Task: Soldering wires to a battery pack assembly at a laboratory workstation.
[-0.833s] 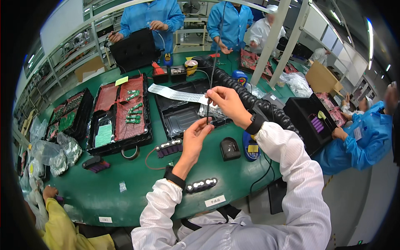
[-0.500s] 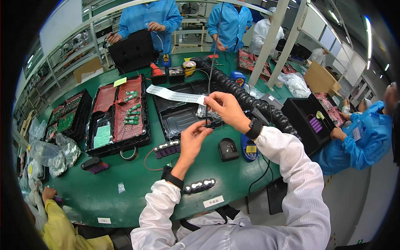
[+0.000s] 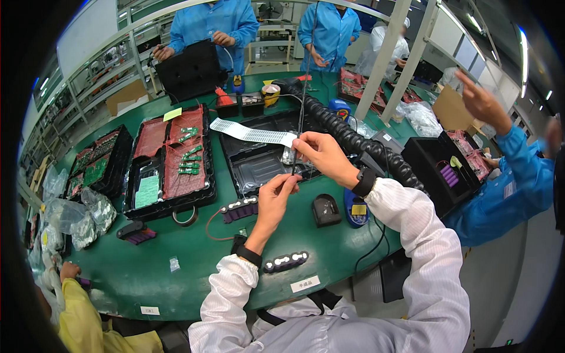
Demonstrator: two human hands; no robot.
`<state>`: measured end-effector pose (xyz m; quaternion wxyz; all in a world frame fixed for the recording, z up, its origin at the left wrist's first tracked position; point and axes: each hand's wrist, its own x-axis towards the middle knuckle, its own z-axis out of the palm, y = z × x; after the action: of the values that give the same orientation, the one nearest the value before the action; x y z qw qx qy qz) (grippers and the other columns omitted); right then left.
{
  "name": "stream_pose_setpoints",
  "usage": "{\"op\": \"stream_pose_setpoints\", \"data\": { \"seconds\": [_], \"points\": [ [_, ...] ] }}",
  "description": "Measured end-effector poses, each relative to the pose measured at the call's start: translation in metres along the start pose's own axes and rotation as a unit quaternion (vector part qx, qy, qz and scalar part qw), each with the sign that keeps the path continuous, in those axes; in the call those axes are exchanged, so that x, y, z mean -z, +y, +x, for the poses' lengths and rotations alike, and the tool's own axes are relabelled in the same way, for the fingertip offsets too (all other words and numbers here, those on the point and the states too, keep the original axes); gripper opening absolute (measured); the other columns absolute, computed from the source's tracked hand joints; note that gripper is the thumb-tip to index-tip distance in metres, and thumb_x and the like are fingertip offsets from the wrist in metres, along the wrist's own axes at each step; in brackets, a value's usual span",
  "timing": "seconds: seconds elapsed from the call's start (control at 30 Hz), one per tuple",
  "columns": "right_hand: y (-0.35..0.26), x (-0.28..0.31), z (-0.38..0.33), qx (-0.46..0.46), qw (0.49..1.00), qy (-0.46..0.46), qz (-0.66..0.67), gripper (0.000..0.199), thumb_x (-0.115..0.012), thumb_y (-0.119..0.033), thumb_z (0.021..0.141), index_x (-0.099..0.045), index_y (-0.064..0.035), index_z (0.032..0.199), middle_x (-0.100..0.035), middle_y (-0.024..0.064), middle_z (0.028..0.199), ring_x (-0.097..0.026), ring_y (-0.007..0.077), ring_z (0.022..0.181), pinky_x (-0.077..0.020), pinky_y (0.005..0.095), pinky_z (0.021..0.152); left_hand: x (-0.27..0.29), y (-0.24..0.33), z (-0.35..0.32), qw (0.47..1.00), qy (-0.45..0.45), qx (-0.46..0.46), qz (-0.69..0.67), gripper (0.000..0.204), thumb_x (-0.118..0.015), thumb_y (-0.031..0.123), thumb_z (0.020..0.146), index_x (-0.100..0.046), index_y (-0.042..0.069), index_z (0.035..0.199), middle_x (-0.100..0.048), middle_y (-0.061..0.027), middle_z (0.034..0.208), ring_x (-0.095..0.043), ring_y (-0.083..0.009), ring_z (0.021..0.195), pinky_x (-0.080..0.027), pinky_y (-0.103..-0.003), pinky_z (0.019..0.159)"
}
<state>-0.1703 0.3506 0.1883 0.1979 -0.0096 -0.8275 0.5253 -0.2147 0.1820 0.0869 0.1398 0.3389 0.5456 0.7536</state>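
My right hand [image 3: 325,157], thumb and fingers closed, pinches the right end of a white label strip [image 3: 254,133] printed with small dark rows. The strip stretches left over an open black case [image 3: 250,172]. A thin dark cord [image 3: 304,97] runs down from above, passing by my right fingertips. Below, my left hand [image 3: 272,203] is closed at the cord's lower end. Near my left wrist lies a purple battery pack [image 3: 240,210] with a red wire, and a second battery pack [image 3: 286,262] sits closer to me. A black block-shaped holder [image 3: 325,210] stands right of my left hand.
A thick black corrugated hose [image 3: 353,136] crosses behind my right hand. At left are a case with green circuit boards [image 3: 168,156], a tape roll [image 3: 185,216] and plastic bags [image 3: 79,217]. A blue device [image 3: 357,210] sits at right. Co-workers in blue stand around the table [image 3: 212,276].
The view has shifted slightly; both my hands keep their grip, the left a little nearer the right. The co-worker at right has raised a hand off the black box.
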Motion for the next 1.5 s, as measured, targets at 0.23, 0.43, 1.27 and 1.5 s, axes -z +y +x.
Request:
{"op": "stream_pose_setpoints", "data": {
  "seconds": [0.23, 0.43, 1.27, 1.5],
  "points": [
    [0.019, -0.002, -0.026, -0.036, 0.991, -0.123, -0.043, 0.026, -0.064, -0.020, 0.099, -0.070, 0.0022, 0.111, -0.073, 0.0082, 0.096, -0.067, 0.0138, 0.088, -0.0533, 0.0311, 0.082, 0.006, 0.003, -0.003, 0.998, 0.024, 0.021, -0.047, 0.025, -0.063, 0.019, 0.105, -0.074, -0.003, 0.110, -0.070, -0.0035, 0.089, -0.063, -0.0103, 0.084, -0.050, -0.025, 0.079],
    [0.028, -0.004, -0.048, 0.065, 0.948, -0.240, -0.201, 0.021, -0.068, -0.019, 0.095, -0.077, -0.0008, 0.101, -0.075, 0.0157, 0.093, -0.071, 0.0309, 0.084, -0.0556, 0.0396, 0.080, 0.009, 0.002, -0.002, 0.998, 0.027, 0.015, -0.061, 0.026, -0.062, 0.020, 0.106, -0.073, -0.002, 0.113, -0.070, -0.0041, 0.090, -0.064, -0.0108, 0.085, -0.051, -0.026, 0.080],
    [0.042, -0.024, -0.051, 0.175, 0.960, -0.132, -0.176, 0.014, -0.068, -0.013, 0.094, -0.074, -0.0001, 0.097, -0.073, 0.0164, 0.093, -0.070, 0.0373, 0.091, -0.0545, 0.0442, 0.081, 0.001, -0.001, -0.009, 0.986, 0.023, 0.048, -0.158, 0.029, -0.063, 0.025, 0.106, -0.074, 0.001, 0.117, -0.073, -0.0027, 0.112, -0.062, -0.0092, 0.099, -0.048, -0.027, 0.089],
    [0.040, -0.031, -0.052, 0.171, 0.962, -0.112, -0.181, 0.013, -0.068, -0.010, 0.094, -0.073, -0.0009, 0.102, -0.072, 0.0160, 0.097, -0.067, 0.0372, 0.094, -0.0529, 0.0455, 0.084, 0.001, 0.001, -0.011, 0.989, 0.020, -0.004, -0.144, 0.031, -0.060, 0.025, 0.107, -0.072, -0.002, 0.119, -0.070, -0.0064, 0.123, -0.062, -0.0155, 0.116, -0.046, -0.031, 0.103]
  ]
}}
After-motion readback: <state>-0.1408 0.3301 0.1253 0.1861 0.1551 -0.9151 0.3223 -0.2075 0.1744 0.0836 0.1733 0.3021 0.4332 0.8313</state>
